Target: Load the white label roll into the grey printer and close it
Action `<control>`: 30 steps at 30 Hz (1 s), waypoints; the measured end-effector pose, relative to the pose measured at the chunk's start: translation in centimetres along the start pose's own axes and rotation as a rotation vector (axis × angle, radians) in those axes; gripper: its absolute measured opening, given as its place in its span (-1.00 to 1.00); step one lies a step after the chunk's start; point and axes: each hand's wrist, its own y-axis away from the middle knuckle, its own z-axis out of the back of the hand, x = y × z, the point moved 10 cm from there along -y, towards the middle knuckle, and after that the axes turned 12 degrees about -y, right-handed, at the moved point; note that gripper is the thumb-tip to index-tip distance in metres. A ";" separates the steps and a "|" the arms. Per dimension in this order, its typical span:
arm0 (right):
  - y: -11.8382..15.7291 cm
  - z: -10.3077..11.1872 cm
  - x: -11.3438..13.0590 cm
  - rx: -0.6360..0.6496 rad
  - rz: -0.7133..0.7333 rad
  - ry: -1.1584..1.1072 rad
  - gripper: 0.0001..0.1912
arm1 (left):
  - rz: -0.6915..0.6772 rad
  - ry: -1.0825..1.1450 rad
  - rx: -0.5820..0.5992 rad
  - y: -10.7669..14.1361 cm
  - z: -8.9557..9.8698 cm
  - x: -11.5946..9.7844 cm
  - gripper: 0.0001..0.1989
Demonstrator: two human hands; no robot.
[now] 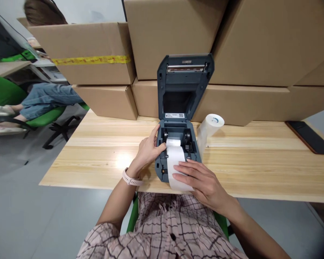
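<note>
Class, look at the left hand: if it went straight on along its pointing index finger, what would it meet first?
Probably the printer's raised lid, near its hinge, just ahead of the left hand's index fingertip, though depth is unclear here.

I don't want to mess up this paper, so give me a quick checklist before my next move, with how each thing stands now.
1. Lid raised: ok, it stands open.
2. Left hand at the printer: ok, it is at the left side, thumb over the rim.
3. Right hand on the paper strip: ok, fingers lie across it.
4. Paper strip out past the front edge: ok, its end shows there.
5. Small roll firmly seated between the black holders: cannot tell.
6. Loose end of the large roll clear of the printer: cannot tell, it lies close by.
</note>
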 end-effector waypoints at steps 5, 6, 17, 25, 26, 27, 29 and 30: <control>0.6 0.2 -0.1 -0.021 -0.010 -0.019 -0.46 | 0.010 -0.020 -0.005 -0.1 0.0 0.1 -0.15; 0.7 0.2 -0.1 -0.027 -0.010 -0.017 -0.48 | 0.013 -0.015 -0.001 -0.1 -0.1 0.2 -0.15; 0.8 0.1 -0.2 -0.025 -0.024 -0.036 -0.41 | 0.009 -0.002 -0.003 -0.1 0.0 0.1 -0.16; 0.7 0.1 -0.1 -0.054 -0.016 -0.046 -0.44 | 0.021 0.003 0.010 -0.1 0.0 0.1 -0.13; 0.7 0.1 -0.2 -0.054 -0.021 -0.052 -0.46 | 0.021 -0.003 0.010 -0.1 0.0 0.1 -0.12; 0.8 0.0 -0.2 -0.046 -0.029 -0.062 -0.49 | 0.019 -0.008 0.008 -0.1 0.0 0.1 -0.13; 0.9 0.1 -0.2 0.014 -0.053 -0.113 -0.60 | 0.016 -0.011 -0.007 0.1 0.1 0.0 -0.20; 0.9 0.3 -0.1 0.057 -0.066 -0.157 -0.57 | 0.018 -0.006 -0.019 0.1 0.2 0.1 -0.25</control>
